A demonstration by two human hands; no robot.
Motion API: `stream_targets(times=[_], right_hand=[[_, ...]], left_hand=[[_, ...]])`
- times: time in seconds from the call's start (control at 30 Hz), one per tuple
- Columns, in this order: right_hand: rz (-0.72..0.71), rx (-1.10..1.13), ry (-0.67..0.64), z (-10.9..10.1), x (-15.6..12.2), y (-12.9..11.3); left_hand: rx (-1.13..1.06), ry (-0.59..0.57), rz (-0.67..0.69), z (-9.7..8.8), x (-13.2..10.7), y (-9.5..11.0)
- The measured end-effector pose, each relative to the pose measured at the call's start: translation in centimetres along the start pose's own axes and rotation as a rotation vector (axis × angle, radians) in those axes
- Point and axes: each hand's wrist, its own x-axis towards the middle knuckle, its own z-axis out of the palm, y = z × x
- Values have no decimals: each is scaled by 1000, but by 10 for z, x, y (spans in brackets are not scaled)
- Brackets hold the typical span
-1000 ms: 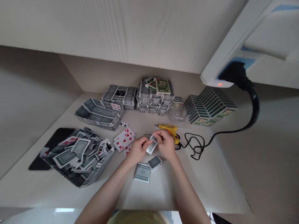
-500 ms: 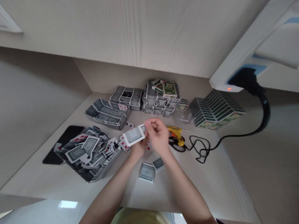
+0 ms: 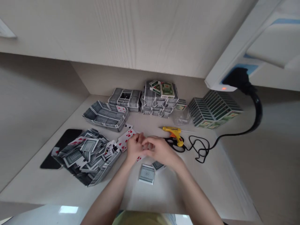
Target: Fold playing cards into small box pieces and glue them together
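Note:
My left hand and my right hand meet over the table with curled fingers. What is between them is mostly hidden; only small pale and reddish bits show. Red-suited playing cards lie face up beside my left hand, and another card peeks out below the hands. Nearer my body are a stack of cards with patterned backs and a second patterned card pile, partly covered by my right hand. At left stands a box made of cards, heaped with loose and folded cards.
Behind are an open card-built tray, a lidded card box and stacked card-built boxes. A yellow glue gun and black scissors lie right, near a black cable, card packs and a power strip.
My right hand was holding up a card, back side showing; it has come down against my left hand, and that card is no longer visible. The view has shifted slightly.

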Motion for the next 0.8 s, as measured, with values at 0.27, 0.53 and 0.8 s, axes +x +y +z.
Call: stream_targets(times=[0.27,0.53,0.8], right_hand=[[-16,-120,-171,-16,-54,50],[112,-41,123,-20,-30,52],[287,-334,435,-35,-23,76]], left_hand=[[-62,-101,84,-4,-5,9],[3,-399,380,0,-19,23],[77,-196,191,4,-10,4]])
